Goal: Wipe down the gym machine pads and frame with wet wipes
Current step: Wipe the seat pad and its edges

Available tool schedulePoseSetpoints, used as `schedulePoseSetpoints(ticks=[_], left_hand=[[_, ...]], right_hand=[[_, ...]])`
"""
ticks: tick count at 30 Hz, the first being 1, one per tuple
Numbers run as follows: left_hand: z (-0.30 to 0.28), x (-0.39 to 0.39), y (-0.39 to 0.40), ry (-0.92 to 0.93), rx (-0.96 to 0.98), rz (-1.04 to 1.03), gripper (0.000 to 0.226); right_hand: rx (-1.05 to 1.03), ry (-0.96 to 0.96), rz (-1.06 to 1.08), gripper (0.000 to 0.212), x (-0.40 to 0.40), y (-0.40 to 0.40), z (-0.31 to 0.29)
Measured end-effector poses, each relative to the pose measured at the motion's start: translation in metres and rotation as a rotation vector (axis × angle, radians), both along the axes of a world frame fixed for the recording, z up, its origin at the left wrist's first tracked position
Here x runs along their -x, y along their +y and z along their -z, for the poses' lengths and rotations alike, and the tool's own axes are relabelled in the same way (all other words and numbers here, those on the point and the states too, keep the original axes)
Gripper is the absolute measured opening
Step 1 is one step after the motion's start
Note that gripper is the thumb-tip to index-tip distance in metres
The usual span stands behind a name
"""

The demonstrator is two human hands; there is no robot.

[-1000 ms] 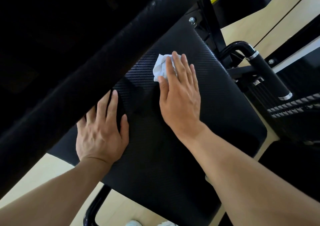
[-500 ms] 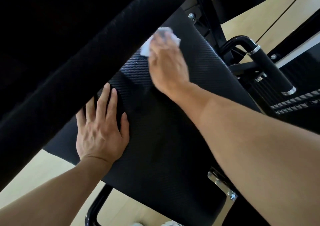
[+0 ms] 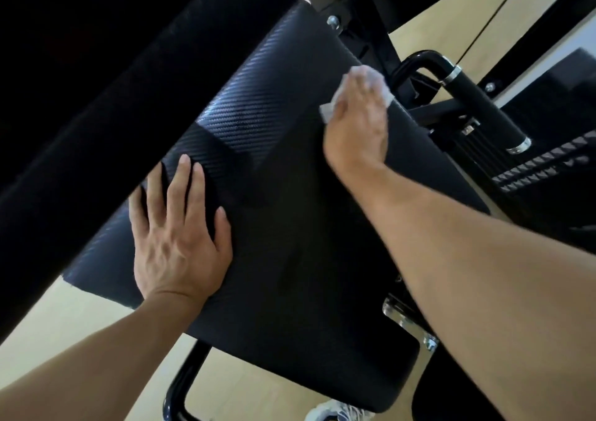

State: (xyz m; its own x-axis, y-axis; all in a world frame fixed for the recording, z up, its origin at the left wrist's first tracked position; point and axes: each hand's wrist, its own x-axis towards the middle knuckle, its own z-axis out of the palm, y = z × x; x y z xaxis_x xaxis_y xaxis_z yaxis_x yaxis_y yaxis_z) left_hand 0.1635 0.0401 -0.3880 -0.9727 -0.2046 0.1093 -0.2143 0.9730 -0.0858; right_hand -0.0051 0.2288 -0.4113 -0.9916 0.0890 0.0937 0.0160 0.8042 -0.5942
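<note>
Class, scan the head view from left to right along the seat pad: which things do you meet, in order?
left hand flat on the seat pad → right hand pressing the wet wipe → black handle grip

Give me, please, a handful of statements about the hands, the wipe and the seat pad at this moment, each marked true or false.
1. The right hand presses a white wipe against the seat pad. True.
2. The left hand holds a second wipe. False: it lies flat on the pad, holding nothing.
3. The wipe is near the pad's right edge, beside the black handle. True.
4. The floor is dark carpet. False: it is pale and wood-toned.
</note>
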Motion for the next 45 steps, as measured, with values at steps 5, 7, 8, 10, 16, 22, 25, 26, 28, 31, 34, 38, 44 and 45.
schedulePoseSetpoints(ticks=[5,7,8,10,16,22,25,26,28,31,34,38,44,45], left_hand=[[0.003,-0.001,0.000,0.042,-0.031,0.020,0.065],[0.003,-0.001,0.000,0.047,-0.039,0.023,0.065],[0.003,-0.002,-0.001,0.045,-0.044,0.022,0.066],[0.004,-0.002,-0.001,0.048,-0.063,0.019,0.066],[0.004,-0.003,-0.003,0.048,-0.078,0.053,0.061],[0.003,-0.005,-0.006,0.065,-0.123,0.079,0.061],[0.000,-0.006,-0.011,0.085,-0.200,0.117,0.058],[-0.002,-0.007,-0.015,0.090,-0.244,0.129,0.057],[-0.008,-0.012,-0.026,0.075,-0.331,0.172,0.056],[-0.018,-0.036,-0.056,0.026,-0.407,0.322,0.051],[-0.016,-0.060,-0.106,0.108,-0.395,0.387,0.046],[-0.002,-0.077,-0.151,0.084,-0.576,0.293,0.049],[-0.002,-0.090,-0.138,0.214,-0.887,0.063,0.039],[-0.007,-0.086,-0.136,0.253,-1.020,-0.037,0.034]], right_hand=[[-0.207,0.230,-0.850,0.056,-0.125,-0.009,0.022],[-0.290,0.236,-0.813,0.059,-0.123,0.022,0.031],[-0.264,0.188,-0.620,0.055,-0.111,0.036,0.034],[-0.094,0.008,-0.083,0.044,-0.073,0.066,0.032],[0.006,-0.138,0.058,0.057,-0.059,0.030,0.016],[-0.092,-0.002,-0.426,0.057,-0.214,-0.057,0.024],[-0.078,-0.088,-0.313,0.052,-0.264,-0.059,0.032],[-0.056,-0.103,-0.236,0.052,-0.273,-0.060,0.033],[0.020,-0.154,-0.055,0.052,-0.282,-0.065,0.031],[0.073,-0.255,0.156,0.056,-0.280,-0.092,0.019],[-0.011,-0.126,-0.019,0.060,-0.285,-0.143,0.004],[-0.183,0.046,-0.429,0.056,-0.274,-0.152,0.005],[-0.099,-0.018,-0.239,0.053,-0.175,-0.161,-0.010],[-0.125,0.024,-0.303,0.052,-0.178,-0.180,-0.014]])
